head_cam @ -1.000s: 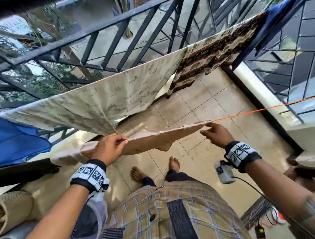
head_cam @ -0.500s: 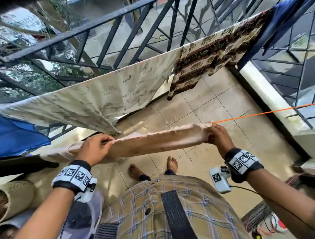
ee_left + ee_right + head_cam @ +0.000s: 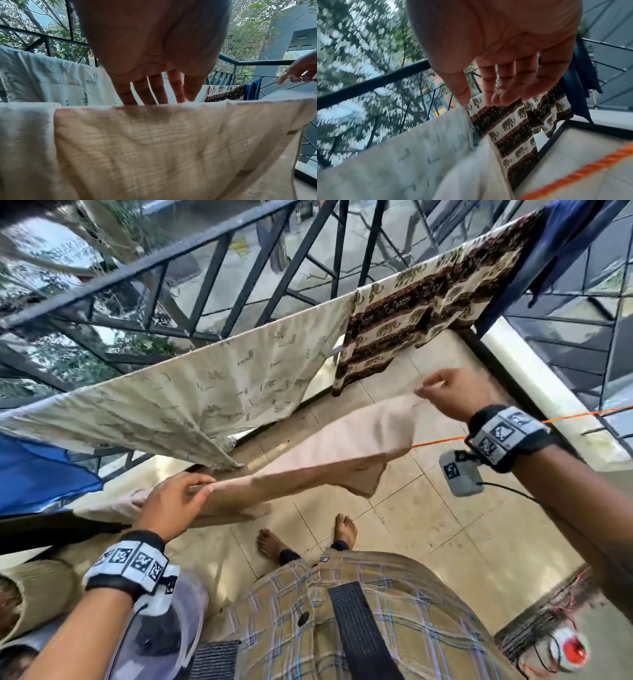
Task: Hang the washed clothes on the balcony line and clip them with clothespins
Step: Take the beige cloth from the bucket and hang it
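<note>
A beige cloth hangs folded over the orange line. My left hand rests on the fold at its left part. There the fingers lie straight over the top edge, with their tips hidden behind it. My right hand is raised above and beyond the line. The cloth's right corner is lifted, blurred, up to its fingertips. In the right wrist view the thumb and fingers are loosely bent with no cloth between them.
On the far line hang a cream printed sheet, an elephant-print cloth and a dark blue garment, with black railing behind. A blue cloth hangs at the left. My bare feet stand on tile. Wires lie bottom right.
My right hand has left the cloth's end at the orange line and risen up and away. The cloth's right corner has swung up with it. My left hand stays on the fold.
</note>
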### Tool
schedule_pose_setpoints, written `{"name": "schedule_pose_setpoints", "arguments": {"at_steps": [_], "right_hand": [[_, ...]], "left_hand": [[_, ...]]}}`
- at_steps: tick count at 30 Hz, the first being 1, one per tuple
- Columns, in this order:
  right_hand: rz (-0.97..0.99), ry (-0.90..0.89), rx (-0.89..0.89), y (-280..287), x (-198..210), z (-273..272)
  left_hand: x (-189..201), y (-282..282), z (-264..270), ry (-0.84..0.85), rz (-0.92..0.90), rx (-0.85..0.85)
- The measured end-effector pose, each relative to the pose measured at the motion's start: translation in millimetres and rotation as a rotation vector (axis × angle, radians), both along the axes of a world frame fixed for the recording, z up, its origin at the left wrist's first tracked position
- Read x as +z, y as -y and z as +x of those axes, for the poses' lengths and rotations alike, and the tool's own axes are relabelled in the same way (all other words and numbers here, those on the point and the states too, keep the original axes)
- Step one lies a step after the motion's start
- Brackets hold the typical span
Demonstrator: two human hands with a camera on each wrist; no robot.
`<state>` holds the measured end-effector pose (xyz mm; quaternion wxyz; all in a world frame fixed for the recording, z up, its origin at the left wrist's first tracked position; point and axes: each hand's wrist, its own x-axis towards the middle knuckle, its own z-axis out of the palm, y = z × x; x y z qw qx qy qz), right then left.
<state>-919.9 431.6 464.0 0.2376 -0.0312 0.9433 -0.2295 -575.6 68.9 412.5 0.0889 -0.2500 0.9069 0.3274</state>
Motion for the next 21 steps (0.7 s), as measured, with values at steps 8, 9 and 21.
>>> {"name": "schedule_pose_setpoints", "arguments": {"at_steps": [8,9,21], "right_hand": [[0.177,-0.155,0.216,-24.2,-28.5,56.7],[0.179,-0.164,0.233,-27.1,-29.6,63.6],[-0.196,0.206,0.203,-32.2,-65.4,95.1]], "left_hand": [[-10.9,-9.0,-1.8,0.059,-0.097,-0.021],[-10.8,-9.3,-1.7,0.064,-0.099,-0.026],[-1.4,-13.1,0.5,-0.056,-0.145,0.041]]}}
